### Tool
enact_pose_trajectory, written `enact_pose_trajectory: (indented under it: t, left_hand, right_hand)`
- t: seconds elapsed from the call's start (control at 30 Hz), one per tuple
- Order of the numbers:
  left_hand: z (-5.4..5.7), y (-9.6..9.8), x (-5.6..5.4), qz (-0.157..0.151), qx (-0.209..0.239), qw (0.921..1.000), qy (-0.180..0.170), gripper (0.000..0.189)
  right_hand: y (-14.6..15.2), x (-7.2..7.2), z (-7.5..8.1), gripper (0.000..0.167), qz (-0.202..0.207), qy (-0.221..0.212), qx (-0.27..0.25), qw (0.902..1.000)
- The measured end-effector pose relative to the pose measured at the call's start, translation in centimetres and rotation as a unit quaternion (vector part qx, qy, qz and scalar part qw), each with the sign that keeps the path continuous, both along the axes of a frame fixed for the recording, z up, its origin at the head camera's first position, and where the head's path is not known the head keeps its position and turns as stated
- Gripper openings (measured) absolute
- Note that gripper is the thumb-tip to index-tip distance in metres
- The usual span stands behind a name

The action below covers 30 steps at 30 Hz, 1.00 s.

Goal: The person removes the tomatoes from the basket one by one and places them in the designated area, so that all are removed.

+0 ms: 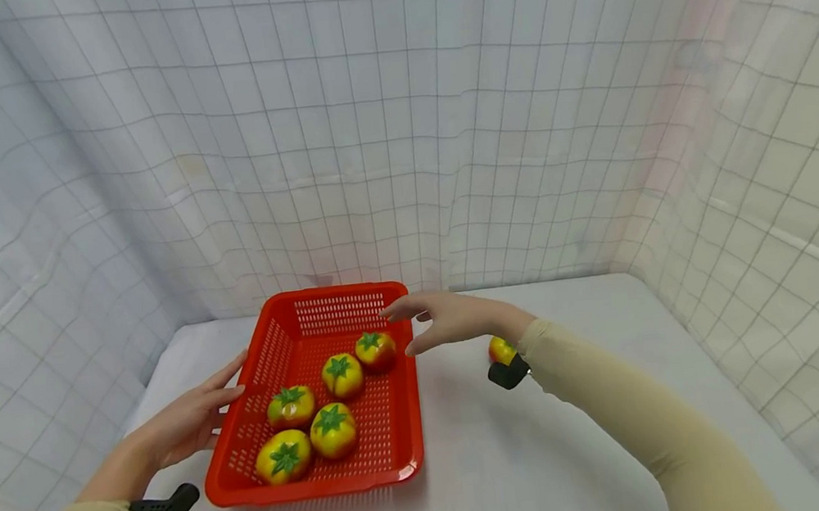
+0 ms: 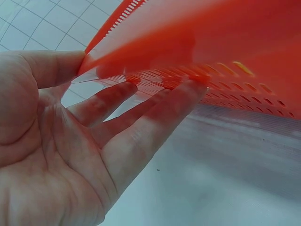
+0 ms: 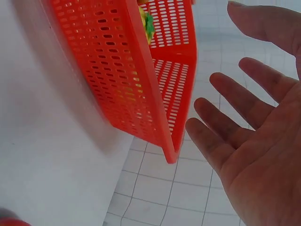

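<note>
A red plastic basket point(image 1: 410, 420) with slotted walls stands on the white table. Inside lie several yellow-and-red tomatoes point(image 1: 333, 431) with green star-shaped tops. At the basket's left side, my left hand point(image 1: 184, 421) grips the rim, thumb at the edge and fingers spread against the outer wall point(image 2: 263, 92). My right hand point(image 1: 452, 317) hovers by the right rim, palm bare and fingers apart in the right wrist view. Another tomato point(image 1: 500, 350) sits on the table to the right, partly hidden by the right wrist.
White sheeting with a grid pattern point(image 1: 412, 124) encloses the table at the back and both sides. The white tabletop point(image 1: 474, 463) extends to the right of the basket. A dark wrist strap piece point(image 1: 165, 507) juts from the left sleeve.
</note>
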<state>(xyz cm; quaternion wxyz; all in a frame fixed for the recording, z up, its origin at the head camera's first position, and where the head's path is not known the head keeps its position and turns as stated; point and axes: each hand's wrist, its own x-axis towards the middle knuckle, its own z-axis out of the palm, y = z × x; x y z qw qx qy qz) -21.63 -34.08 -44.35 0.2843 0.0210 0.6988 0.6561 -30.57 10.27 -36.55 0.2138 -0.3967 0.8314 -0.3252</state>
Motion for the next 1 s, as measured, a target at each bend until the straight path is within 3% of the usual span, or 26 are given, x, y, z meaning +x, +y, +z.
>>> enact_pose_trajectory:
  t: [0.17, 0.5, 0.87, 1.0]
  left_hand:
    - [0.2, 0.3, -0.2, 0.001, -0.003, 1.0, 0.001, 0.074]
    - [0.6, 0.5, -0.1, 0.002, -0.005, 1.0, 0.006, 0.074]
    - [0.3, 0.2, -0.1, 0.009, -0.004, 0.9999, 0.002, 0.073]
    - [0.3, 0.1, 0.0, 0.011, -0.007, 0.9999, 0.0, 0.074]
  right_hand:
    - [-2.1, 0.5, 0.2, 0.061, 0.03, 0.021, 0.022, 0.9991]
    - [-5.5, 1.8, 0.5, 0.059, 0.077, -0.027, 0.044, 0.9957]
    - [-8.2, 2.4, 0.0, 0.061, 0.105, 0.002, 0.095, 0.9899]
    - [-9.2, 2.6, -0.2, 0.06, 0.112, -0.006, 0.106, 0.988]
